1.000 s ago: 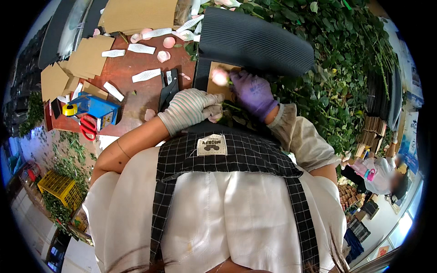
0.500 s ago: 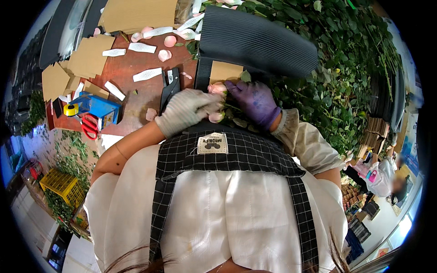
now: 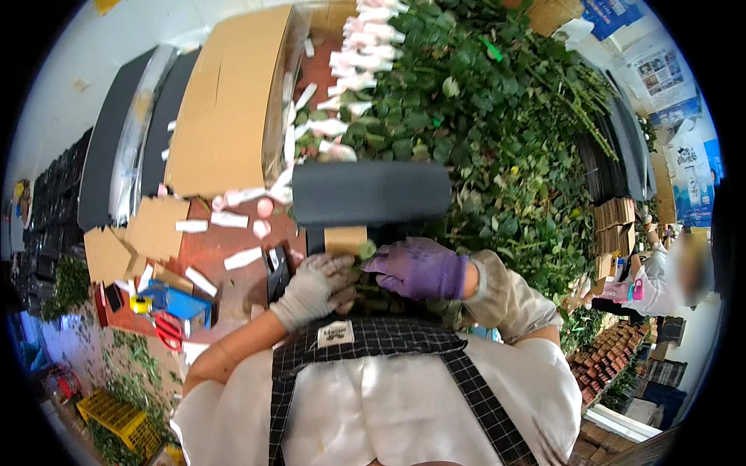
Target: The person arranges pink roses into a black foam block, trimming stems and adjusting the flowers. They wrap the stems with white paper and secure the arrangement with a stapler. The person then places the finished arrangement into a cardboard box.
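My left hand (image 3: 315,291), in a whitish glove, has its fingers curled down close to my apron. Whatever lies under them is hidden. My right hand (image 3: 420,268), in a purple glove, pinches at a spot just right of it, beside a small green leaf (image 3: 367,249). What it pinches cannot be made out. Beyond both hands lies a small cardboard piece (image 3: 346,238) on a black sheet, whose corrugated far part (image 3: 371,194) curls up. Leafy stems show darkly below my right hand. A black boxy object (image 3: 277,268) sits left of my left hand.
A large heap of leafy stems (image 3: 497,171) covers the right side. Rose heads in white sleeves (image 3: 365,58) line its left edge. Loose white sleeves (image 3: 244,258), cardboard sheets (image 3: 225,101), a blue box (image 3: 179,301) and red scissors (image 3: 168,330) lie left. A person (image 3: 676,272) is far right.
The view has tilted, so more of the far table shows. Pink rose heads seen between my hands are now hidden. My left fingers have moved over toward the cardboard piece.
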`<control>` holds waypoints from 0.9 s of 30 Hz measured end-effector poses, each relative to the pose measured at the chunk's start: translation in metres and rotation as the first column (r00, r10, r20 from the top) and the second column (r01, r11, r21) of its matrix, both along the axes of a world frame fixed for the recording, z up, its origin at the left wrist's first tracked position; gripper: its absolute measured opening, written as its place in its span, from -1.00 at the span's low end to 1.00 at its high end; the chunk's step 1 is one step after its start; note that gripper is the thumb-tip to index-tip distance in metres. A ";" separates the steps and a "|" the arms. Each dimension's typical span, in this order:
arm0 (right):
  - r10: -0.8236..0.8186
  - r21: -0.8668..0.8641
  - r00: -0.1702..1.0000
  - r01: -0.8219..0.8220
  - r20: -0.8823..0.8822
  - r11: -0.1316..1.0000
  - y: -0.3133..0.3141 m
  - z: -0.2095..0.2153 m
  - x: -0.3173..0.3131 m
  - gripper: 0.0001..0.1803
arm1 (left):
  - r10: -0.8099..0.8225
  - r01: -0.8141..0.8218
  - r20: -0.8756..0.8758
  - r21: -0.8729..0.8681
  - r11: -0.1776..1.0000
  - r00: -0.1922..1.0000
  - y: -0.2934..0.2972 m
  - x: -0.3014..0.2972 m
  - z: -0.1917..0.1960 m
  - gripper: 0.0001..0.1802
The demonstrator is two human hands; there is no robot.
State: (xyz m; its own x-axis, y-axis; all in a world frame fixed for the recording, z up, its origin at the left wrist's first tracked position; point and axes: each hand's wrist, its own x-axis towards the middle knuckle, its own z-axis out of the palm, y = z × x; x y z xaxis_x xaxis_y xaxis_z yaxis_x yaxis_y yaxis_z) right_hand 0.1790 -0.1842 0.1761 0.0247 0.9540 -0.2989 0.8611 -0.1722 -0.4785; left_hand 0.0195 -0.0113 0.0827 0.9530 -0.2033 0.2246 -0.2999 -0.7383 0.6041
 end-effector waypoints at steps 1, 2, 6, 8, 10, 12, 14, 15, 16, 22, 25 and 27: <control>-0.087 -0.078 0.996 0.085 -0.014 0.993 0.007 0.022 0.004 -0.65 | 0.016 -0.017 0.032 0.027 0.999 0.999 -0.001 0.001 0.001 -0.63; -0.078 -0.075 0.988 0.088 0.137 0.993 0.010 0.013 0.005 -0.63 | -0.086 0.076 0.075 0.125 0.989 0.994 0.003 0.006 0.002 -0.61; 0.125 -0.103 0.991 -0.120 0.050 0.987 -0.011 -0.044 0.013 -0.62 | -0.052 0.043 0.078 0.115 0.992 0.996 0.001 0.004 -0.019 -0.61; 0.171 -0.059 0.953 -0.191 -0.250 0.980 0.011 0.015 0.038 -0.66 | -0.014 0.011 0.024 0.106 0.994 1.000 0.002 0.004 -0.017 -0.61; -0.001 0.046 0.893 0.025 -0.450 0.999 0.031 0.066 0.070 -0.72 | -0.010 0.006 0.032 0.114 0.993 0.999 0.002 0.001 -0.021 -0.60; -0.298 0.182 0.747 0.485 -0.594 0.855 0.055 0.070 0.112 -0.82 | -0.031 0.026 0.039 0.109 0.994 0.999 0.003 0.001 -0.022 -0.61; -0.309 0.465 0.859 0.487 -0.408 0.739 0.088 0.008 0.174 -0.85 | -0.066 0.065 0.000 0.113 0.991 0.998 0.004 0.003 -0.021 -0.62; -0.246 0.609 0.967 0.238 -0.073 0.756 0.097 -0.033 0.199 -0.85 | -0.090 0.092 -0.018 0.112 0.989 0.996 0.004 0.005 -0.021 -0.63; -0.294 0.517 0.950 0.200 0.105 0.832 0.112 -0.056 0.196 -0.82 | -0.064 0.061 0.022 0.120 0.991 0.998 0.004 0.003 -0.025 -0.63; -0.263 0.032 0.817 0.288 0.513 0.957 0.144 -0.096 0.191 -0.73 | -0.070 0.067 0.036 0.083 0.994 0.997 0.004 0.007 -0.023 -0.66; -0.607 -0.053 0.760 0.633 0.233 0.772 0.137 -0.046 0.192 -0.77 | -0.079 0.073 0.041 0.138 0.988 0.996 0.006 0.002 -0.027 -0.61; -0.758 0.355 0.652 0.702 0.031 0.618 0.105 -0.012 0.199 -0.75 | -0.082 0.071 0.077 0.129 0.989 0.994 0.005 0.006 -0.017 -0.59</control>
State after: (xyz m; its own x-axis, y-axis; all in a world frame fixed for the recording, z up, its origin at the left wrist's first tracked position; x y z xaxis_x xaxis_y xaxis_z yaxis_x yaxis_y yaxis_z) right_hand 0.3783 -0.0792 0.1642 0.7715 0.6334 0.0605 0.5783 -0.6584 -0.4817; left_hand 0.0255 -0.0067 0.0662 0.9130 -0.3065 0.2694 -0.4031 -0.7796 0.4793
